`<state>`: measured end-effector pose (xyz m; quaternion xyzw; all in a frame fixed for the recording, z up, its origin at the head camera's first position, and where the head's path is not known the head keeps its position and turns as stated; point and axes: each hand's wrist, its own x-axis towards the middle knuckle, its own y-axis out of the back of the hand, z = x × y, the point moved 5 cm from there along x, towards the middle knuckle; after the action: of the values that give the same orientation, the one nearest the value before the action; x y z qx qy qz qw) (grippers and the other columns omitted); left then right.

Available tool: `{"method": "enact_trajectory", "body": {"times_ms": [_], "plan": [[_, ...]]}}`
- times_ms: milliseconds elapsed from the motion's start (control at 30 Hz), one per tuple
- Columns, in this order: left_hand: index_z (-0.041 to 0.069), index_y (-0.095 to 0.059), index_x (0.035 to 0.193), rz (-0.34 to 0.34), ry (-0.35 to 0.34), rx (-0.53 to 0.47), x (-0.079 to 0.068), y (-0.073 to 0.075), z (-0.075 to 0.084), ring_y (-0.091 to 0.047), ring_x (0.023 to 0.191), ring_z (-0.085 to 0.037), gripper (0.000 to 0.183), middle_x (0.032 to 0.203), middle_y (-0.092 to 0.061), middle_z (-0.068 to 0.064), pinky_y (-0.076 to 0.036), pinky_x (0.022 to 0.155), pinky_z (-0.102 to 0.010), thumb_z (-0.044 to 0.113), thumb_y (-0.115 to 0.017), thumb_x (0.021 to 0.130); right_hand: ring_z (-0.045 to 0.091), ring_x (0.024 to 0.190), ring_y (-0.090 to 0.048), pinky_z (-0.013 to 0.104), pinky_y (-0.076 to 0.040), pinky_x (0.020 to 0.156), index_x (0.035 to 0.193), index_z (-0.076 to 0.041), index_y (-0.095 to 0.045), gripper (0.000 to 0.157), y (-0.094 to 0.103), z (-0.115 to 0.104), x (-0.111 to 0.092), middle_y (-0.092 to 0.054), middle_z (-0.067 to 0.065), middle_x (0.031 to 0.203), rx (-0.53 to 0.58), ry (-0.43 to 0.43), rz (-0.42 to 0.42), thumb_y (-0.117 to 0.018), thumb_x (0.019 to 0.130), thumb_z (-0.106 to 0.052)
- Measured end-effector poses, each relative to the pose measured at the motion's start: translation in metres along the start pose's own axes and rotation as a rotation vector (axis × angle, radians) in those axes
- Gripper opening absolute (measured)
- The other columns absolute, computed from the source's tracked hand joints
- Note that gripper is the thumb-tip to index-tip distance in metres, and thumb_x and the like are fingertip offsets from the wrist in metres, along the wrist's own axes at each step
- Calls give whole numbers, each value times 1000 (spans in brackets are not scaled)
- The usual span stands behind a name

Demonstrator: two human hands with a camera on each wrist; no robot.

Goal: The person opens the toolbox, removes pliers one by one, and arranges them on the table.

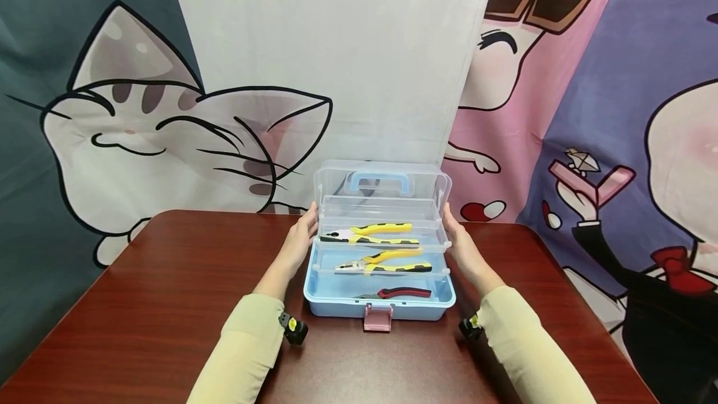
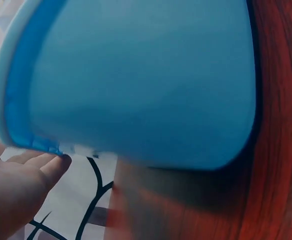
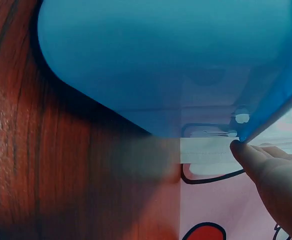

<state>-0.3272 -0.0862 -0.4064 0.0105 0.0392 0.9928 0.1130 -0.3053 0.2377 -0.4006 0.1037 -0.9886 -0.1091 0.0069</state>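
A light blue toolbox (image 1: 336, 308) stands on the table with its clear lid (image 1: 433, 181) raised and its clear trays spread out in steps. Yellow-and-black pliers (image 1: 387, 228) lie in the upper tray, and a second yellow-and-black pair (image 1: 401, 268) in the lower one. Red-and-black handled pliers (image 1: 406, 292) rest in the blue base. My left hand (image 1: 294, 245) is at the box's left side, fingers extended towards the rear corner. On the opposite side, my right hand (image 1: 468, 251) reaches along likewise, its fingertips at the rear edge in the right wrist view.
The brown wooden table (image 1: 185, 304) extends on both sides of the box. Behind its far edge hangs a cartoon-printed cloth (image 1: 336, 36). A pink latch (image 1: 378, 318) hangs down at the box's front. Small black cameras (image 1: 294, 330) sit on both wrists.
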Motion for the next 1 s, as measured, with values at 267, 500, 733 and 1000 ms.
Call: {"method": "enact_trajectory", "body": {"times_ms": [267,500,733,1000], "plan": [[16,-13,153,34,-37,8,-13,2,3,-23,143,-33,63,157,-15,-17,-23,116,-49,48,-16,99,34,146,-7,65,-18,110,150,-38,4,56,-3,-6,-9,1,2,161,12,13,2,-18,101,-51],[18,-11,153,22,-23,8,-24,0,0,-22,144,-30,54,158,-14,-12,-22,117,-48,36,-11,102,36,146,-7,64,-19,110,150,-37,4,57,-5,-3,-16,-1,4,161,21,-12,-1,-19,100,-52],[15,-15,153,41,-7,-14,-22,0,0,-24,143,-29,54,157,-20,-13,-22,117,-48,37,-13,103,39,144,-12,65,-21,110,151,-38,1,57,-2,-5,-13,-9,13,159,18,-25,1,-17,100,-55],[16,-16,153,22,31,-26,-16,5,-8,-24,143,-30,56,157,-19,-12,-21,117,-50,36,-13,100,44,144,-8,67,-17,110,152,-29,2,54,2,-5,-12,-5,22,158,24,6,-28,-9,102,-45]]}}
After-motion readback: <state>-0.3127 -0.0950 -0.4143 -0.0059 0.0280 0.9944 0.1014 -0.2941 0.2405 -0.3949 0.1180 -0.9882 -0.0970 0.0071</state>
